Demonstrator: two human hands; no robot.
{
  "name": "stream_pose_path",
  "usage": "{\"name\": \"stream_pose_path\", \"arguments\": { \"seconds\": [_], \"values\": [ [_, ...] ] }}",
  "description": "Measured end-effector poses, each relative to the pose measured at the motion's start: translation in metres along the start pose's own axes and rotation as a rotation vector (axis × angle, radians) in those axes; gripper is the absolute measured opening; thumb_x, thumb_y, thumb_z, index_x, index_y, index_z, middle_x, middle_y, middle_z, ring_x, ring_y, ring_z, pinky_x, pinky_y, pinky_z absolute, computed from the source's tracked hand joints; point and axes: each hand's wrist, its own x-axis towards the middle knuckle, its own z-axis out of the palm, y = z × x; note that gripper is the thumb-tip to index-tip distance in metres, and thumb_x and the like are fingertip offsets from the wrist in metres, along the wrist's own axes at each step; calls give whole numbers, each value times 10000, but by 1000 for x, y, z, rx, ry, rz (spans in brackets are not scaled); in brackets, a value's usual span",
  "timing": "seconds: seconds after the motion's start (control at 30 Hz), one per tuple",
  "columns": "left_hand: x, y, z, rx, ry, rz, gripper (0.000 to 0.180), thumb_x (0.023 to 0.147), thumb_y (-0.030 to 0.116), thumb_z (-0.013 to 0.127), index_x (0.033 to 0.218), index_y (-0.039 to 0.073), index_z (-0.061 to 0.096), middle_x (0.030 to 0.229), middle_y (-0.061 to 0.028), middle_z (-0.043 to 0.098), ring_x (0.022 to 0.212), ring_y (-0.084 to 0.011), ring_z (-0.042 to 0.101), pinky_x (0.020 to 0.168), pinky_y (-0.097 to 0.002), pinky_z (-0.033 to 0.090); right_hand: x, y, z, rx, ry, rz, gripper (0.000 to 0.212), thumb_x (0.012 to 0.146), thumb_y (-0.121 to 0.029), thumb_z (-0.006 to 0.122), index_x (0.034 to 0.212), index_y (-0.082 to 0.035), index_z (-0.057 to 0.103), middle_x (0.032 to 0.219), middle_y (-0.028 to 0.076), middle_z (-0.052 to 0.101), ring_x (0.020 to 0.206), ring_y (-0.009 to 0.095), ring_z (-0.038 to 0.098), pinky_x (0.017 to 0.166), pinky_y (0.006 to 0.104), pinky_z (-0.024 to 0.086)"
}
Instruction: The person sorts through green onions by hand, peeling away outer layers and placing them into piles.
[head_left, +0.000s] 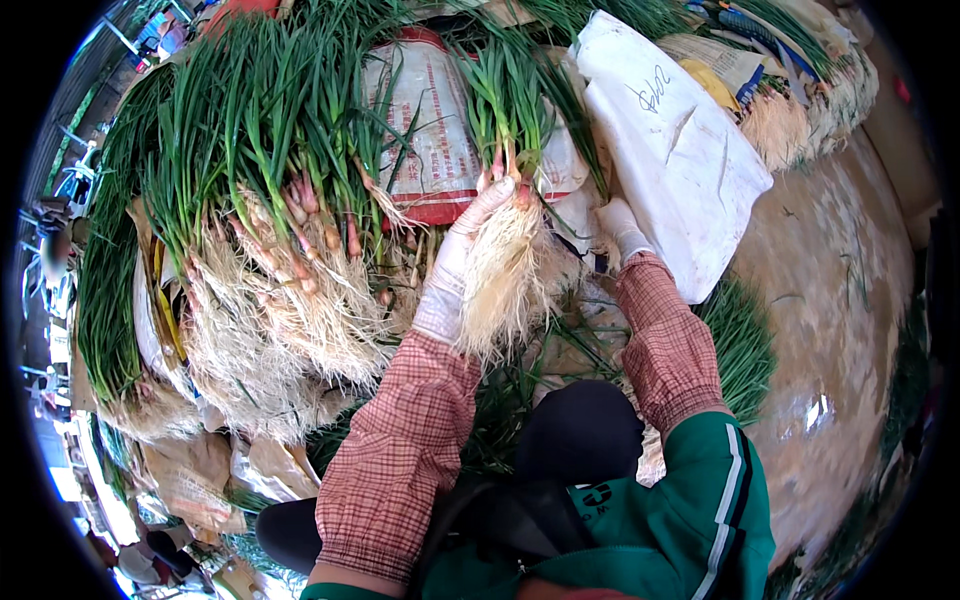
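Observation:
My left hand, in a pale glove, is closed round a bunch of green garlic at its reddish bulbs. The green leaves point away from me and the long pale roots hang toward me. My right hand, also gloved, is to the right of the bunch, at the lower left edge of a white sack. Its fingers are curled in, and whatever they hold is hidden. Beyond the bunch lies a white and red printed sack.
A large heap of green garlic lies at the left, roots toward me. More roots and leaves lie at the far right. Loose green leaves rest beside my right forearm. Wet brown floor extends on the right. My dark knee is below.

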Motion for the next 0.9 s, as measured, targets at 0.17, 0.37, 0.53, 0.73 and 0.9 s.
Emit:
{"name": "stream_pose_path", "arguments": {
  "seconds": [0.17,0.37,0.53,0.73,0.9],
  "values": [
    [-38,28,44,143,-143,175,544,841,98,663,1335,93,435,1120,-69,578,884,-146,597,767,-274,512,-5,9,-39,87,73,53,330,789,-248,664,924,53,673,827,192,682,789,332,668,698,393,503],
    [-89,108,69,376,-506,460,580,867,120,631,1386,51,383,1253,-206,520,716,-145,605,527,-206,546,16,20,-111,-79,-21,-68,257,785,-213,672,834,39,673,694,102,648,595,208,612,529,347,475],
    [-127,165,80,435,-489,635,558,850,125,652,1352,43,421,1221,-204,543,714,-143,615,541,-206,547,-14,-35,-218,557,-97,-180,163,852,-150,607,892,-1,659,684,37,603,539,119,518,477,262,419],
    [-206,235,59,617,-137,854,534,831,131,677,1312,33,468,1182,-201,571,712,-141,626,558,-207,549,-74,-164,-257,1046,-159,-403,144,895,-152,588,933,-20,633,731,8,583,547,70,474,486,199,392],
    [-230,191,22,522,417,729,537,789,141,708,1269,14,504,1190,-149,580,931,-159,609,775,-268,524,-35,-161,-242,383,21,-327,178,882,-151,595,966,2,627,784,81,613,732,184,572,685,293,466]
  ]
}}
